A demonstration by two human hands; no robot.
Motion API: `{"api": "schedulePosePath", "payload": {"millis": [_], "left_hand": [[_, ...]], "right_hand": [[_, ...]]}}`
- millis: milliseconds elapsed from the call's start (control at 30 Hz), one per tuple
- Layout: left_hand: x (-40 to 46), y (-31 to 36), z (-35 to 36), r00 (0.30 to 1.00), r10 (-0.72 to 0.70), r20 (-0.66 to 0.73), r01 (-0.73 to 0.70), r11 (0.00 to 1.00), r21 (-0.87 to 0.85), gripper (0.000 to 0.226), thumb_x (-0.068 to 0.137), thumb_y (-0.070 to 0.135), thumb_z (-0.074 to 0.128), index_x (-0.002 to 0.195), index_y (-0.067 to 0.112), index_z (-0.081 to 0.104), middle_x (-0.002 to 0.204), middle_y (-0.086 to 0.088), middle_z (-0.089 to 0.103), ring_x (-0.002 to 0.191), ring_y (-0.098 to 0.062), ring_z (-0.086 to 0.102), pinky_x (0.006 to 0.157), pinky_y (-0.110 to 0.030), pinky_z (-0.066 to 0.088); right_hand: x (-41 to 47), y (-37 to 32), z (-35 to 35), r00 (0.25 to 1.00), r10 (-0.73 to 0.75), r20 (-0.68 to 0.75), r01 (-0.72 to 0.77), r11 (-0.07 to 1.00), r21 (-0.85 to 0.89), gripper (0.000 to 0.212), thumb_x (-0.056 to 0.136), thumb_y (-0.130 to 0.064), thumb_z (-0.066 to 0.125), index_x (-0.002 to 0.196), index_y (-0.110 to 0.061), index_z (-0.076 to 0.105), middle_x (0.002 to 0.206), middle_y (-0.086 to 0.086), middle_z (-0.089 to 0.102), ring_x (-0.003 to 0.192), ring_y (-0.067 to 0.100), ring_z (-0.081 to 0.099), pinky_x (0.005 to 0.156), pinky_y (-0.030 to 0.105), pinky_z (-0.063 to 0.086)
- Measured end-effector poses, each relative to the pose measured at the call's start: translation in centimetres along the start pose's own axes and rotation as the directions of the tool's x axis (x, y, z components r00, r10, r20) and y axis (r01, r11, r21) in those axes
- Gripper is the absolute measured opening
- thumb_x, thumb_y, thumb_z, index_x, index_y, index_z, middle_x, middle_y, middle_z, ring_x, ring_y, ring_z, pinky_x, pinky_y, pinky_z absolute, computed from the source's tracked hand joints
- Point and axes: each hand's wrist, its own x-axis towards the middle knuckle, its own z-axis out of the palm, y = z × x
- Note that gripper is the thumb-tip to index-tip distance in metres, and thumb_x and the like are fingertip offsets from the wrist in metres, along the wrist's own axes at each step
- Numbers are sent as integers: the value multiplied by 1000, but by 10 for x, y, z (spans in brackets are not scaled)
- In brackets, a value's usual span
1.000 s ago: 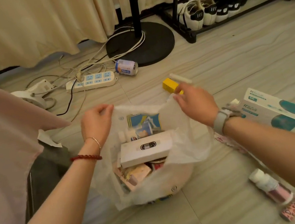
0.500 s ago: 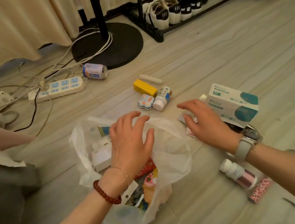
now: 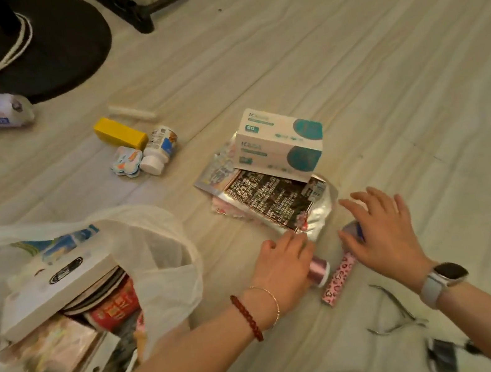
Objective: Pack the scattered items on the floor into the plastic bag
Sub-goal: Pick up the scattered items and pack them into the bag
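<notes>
Two hands at work: my left hand (image 3: 281, 264) lies over the pink bottle (image 3: 318, 271), apparently closing on it, though grip cannot be confirmed; my right hand (image 3: 377, 234) is spread loosely above a blue-tipped item (image 3: 354, 230), holding nothing that I can see. One plastic bag (image 3: 157, 250), thin and limp, lies open on the floor (image 3: 345, 53) to the left, part-filled. Likely light, rigid, rollable, the bottle suits a mid-body grasp. Also counted: one mask box (image 3: 279, 143), one yellow box (image 3: 120, 134), one white bottle (image 3: 159, 151), one leopard-print tube (image 3: 339, 280).
</notes>
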Motion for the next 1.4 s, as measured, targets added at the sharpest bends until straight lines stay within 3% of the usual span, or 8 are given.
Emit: {"api": "schedulePosePath", "payload": {"millis": [100,267,400,533,700,900,1167,1400], "left_hand": [[3,0,16,1000,-14,15,12,991,130,61,57,30,80,114,20,61,117,-3,63,106,-20,60,73,-30,51],[8,-11,21,997,42,-60,-30,983,179,49,91,13,44,134,29,26,154,-10,4,133,-31,19,100,-45,28],[7,-7,14,985,95,-147,-77,989,123,55,57,37,78,106,23,60,115,-2,62,98,-23,61,80,-34,50],[-24,3,-29,939,48,-340,-112,979,-173,54,67,49,51,113,19,51,95,2,64,75,-16,61,58,-22,49],[-90,-28,-87,856,-102,-506,-41,964,-263,58,72,47,55,123,23,40,108,0,59,93,-11,50,77,-24,42],[-183,-93,-88,693,-492,-527,403,870,-282,61,70,51,51,122,19,50,105,-1,62,92,-18,53,78,-27,37],[-239,-120,-24,840,-510,-185,521,853,13,48,68,51,52,111,29,54,105,7,64,92,-16,61,77,-32,47],[-252,-142,-15,763,-493,-419,546,837,9,46,72,60,43,90,24,65,87,6,67,81,-17,64,77,-29,28]], "right_hand": [[2,11,1,979,158,129,-168,983,75,64,83,-49,52,138,-26,28,142,8,31,131,31,27,98,46,37],[1,3,3,981,190,44,-194,977,84,48,85,-43,50,126,-19,39,122,7,44,110,26,43,72,38,47],[1,0,-7,980,188,-63,-180,976,121,45,84,-45,52,120,-19,44,119,4,47,106,24,46,69,36,46],[6,-11,-41,961,102,-257,-18,951,309,44,79,-43,60,113,-17,51,111,3,52,97,19,52,70,31,46],[17,-70,-74,943,135,-304,152,637,755,38,71,-35,69,102,-21,53,104,1,56,91,13,54,80,27,46],[20,-162,-86,970,18,-243,223,334,916,36,67,-39,63,98,-22,53,96,-9,58,88,-2,56,83,16,46],[0,-242,-74,899,-388,-205,377,443,814,40,70,-38,72,102,-26,50,100,-5,54,84,1,52,74,1,37],[-17,-258,-21,822,-561,-94,452,544,707,44,74,-36,70,108,-20,49,103,-9,45,92,3,48,78,7,38]]}}
